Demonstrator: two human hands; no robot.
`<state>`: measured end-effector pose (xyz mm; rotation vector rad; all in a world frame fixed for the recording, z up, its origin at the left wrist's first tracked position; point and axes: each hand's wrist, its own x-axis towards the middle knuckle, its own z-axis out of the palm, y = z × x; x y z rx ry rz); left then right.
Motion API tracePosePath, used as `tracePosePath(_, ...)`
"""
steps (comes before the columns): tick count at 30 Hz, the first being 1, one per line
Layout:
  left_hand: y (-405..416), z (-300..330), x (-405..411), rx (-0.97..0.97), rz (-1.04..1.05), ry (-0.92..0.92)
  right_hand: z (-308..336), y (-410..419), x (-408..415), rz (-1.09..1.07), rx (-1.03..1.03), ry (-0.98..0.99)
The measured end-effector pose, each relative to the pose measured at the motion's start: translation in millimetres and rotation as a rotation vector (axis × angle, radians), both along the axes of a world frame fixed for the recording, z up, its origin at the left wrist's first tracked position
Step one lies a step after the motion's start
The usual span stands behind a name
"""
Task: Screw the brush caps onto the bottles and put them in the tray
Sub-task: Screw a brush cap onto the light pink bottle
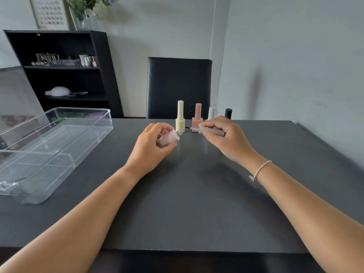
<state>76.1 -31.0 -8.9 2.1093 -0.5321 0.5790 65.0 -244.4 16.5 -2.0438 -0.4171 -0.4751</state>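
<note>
Hands meet mid-table: left hand (152,143) grips the pink bottle (169,137), neck tipped toward the brush cap (211,131) pinched by right hand (226,137), ready for threading. Beyond, capped bottles (180,119) stand; a white one seems half-hidden. Tray (59,138) waits left.

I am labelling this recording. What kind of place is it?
Probably a home nail-care room: nail polish bottles on a dark table, a nail-tip display chart on the wall, more bottles on the black shelf.

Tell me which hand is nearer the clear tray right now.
Left. The left hand, gripping the pink bottle, is between the clear tray and the right hand, which holds the brush cap farther right.
</note>
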Motion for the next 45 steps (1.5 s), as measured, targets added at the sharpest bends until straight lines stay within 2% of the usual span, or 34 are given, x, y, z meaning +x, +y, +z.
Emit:
tracePosePath(9,-0.3,0.3,-0.6,0.022,-0.01,-0.001,1.0,-2.4,0.4,-0.005,-0.187,-0.051)
tracePosePath(34,-5.8,-1.5,-4.1,0.129,-0.08,-0.014,-3.1,5.6,-1.9,0.069,-0.322,-0.094)
tracePosePath(45,-8.0,0.3,-6.4,0.167,-0.12,-0.014,-4.1,7.4,-1.2,0.106,-0.273,-0.085)
